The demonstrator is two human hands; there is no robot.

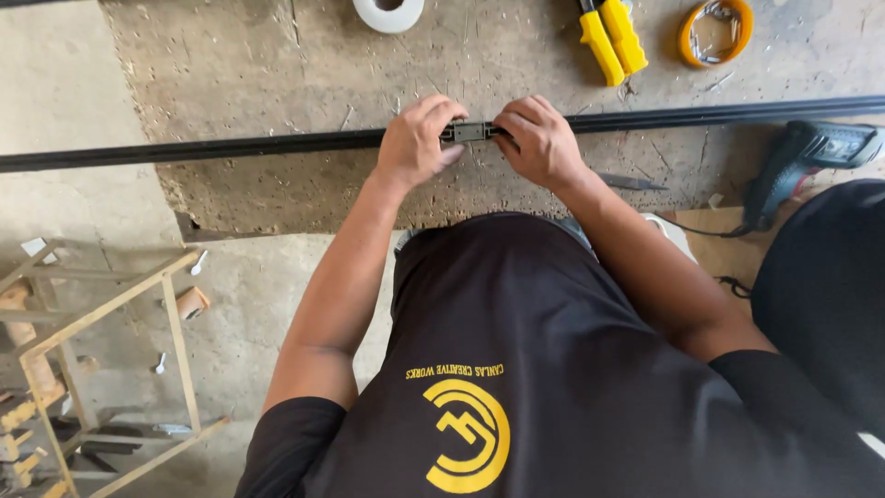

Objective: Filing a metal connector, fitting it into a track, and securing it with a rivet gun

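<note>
Single view only, worn on the head and aimed steeply down past the wearer's dark shirt (544, 369) onto a rough concrete slab (258, 65). Close enough to fill the lower half with chest and forearms, with the left hand (417, 143) and right hand (539, 140) set just above centre on a long black rail (230, 146) crossing the whole width. Top edge cutting through a white tape roll (388, 13), yellow-handled pliers (610, 37) and an orange ring (714, 30); no second view to overlap with.
</note>
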